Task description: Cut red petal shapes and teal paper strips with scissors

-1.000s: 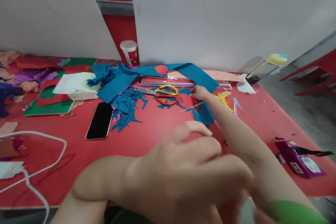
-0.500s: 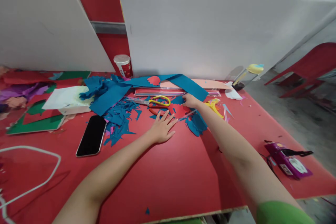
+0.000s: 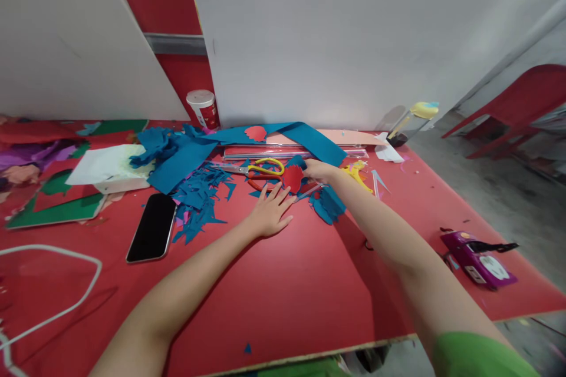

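My left hand [image 3: 270, 212] lies flat on the red table with its fingers spread, holding nothing. Its fingertips are by the red-handled scissors [image 3: 260, 176] and a red scalloped piece [image 3: 292, 179]. My right hand [image 3: 315, 170] is closed at the right edge of that red piece, with blue paper beside it; the fingers are bent and I cannot make out what they hold. Yellow-handled scissors [image 3: 272, 165] lie just behind. A stack of blue cut pieces [image 3: 327, 206] rests below my right wrist. Another red scalloped piece [image 3: 255, 133] sits on a blue strip [image 3: 230, 136].
A black phone [image 3: 151, 227] and blue scraps [image 3: 194, 191] lie to the left. Behind stand a paper cup [image 3: 204, 108] and a white panel [image 3: 336, 53]. A yellow-lidded jar [image 3: 413, 122] and a purple device [image 3: 478, 260] are at the right.
The red scalloped piece beside my right hand has shifted slightly and looks narrower. My right hand's fingers have moved a little left; my left hand stays flat. The view has shifted slightly.
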Demonstrator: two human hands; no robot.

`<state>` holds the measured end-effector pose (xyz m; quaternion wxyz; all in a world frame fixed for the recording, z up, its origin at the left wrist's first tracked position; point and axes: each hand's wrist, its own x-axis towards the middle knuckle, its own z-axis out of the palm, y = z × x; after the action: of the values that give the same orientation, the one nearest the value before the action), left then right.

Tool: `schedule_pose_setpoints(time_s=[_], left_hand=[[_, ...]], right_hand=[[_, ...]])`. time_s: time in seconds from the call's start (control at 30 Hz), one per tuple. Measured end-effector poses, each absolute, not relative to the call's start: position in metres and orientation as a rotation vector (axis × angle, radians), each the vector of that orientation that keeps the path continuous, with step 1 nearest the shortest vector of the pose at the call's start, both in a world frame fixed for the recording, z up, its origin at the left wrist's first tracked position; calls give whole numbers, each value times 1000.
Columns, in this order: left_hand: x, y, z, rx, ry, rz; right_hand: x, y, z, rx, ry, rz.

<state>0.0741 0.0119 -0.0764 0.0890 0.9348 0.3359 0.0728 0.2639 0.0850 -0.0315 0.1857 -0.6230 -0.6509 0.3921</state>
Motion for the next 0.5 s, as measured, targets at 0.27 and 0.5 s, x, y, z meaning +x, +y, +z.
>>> schedule_pose_setpoints(time_s=[0.27,0.5], left_hand=[[80,16,-79,2737,1062,233],[89,17,-78,2501,1029,540]], right_hand=[[262,93,-32,-1755,-1592,831],[287,89,-10,-1613,-1373,289]])
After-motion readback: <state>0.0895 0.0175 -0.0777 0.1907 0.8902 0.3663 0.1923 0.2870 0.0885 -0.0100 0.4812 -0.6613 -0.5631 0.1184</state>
